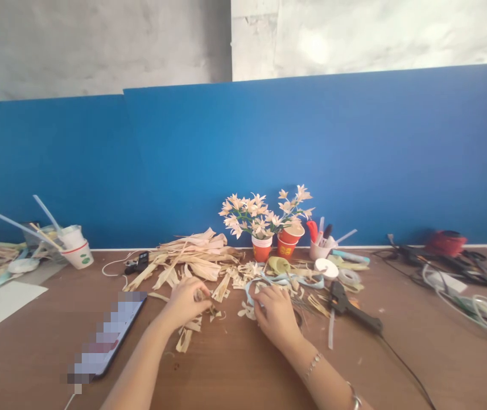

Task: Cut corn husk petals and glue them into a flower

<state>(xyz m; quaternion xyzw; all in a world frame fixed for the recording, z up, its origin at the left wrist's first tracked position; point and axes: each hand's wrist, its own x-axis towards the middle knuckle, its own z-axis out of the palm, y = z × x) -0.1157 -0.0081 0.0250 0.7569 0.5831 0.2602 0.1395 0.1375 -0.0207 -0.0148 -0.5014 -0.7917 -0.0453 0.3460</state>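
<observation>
My left hand (187,304) is curled above the brown table, thumb and fingers bent toward each other around something small and brownish that I cannot make out. Small dried husk scraps (184,340) lie beneath it. My right hand (276,314) has its fingers bent down beside a light blue ribbon (250,291); what its fingertips hold, if anything, is hidden. Just left of those fingertips lies a pale flower-shaped piece (246,311). A large pile of dried corn husks (196,256) is behind my left hand, with cut husk pieces (243,276) between the hands.
Husk flowers (252,210) stand in red paper cups (261,249) by the blue partition (175,171). A glue gun (354,310) with its cable lies right, a phone (109,339) left. Farther out are a white cup (77,250) with sticks and tangled cables (478,302).
</observation>
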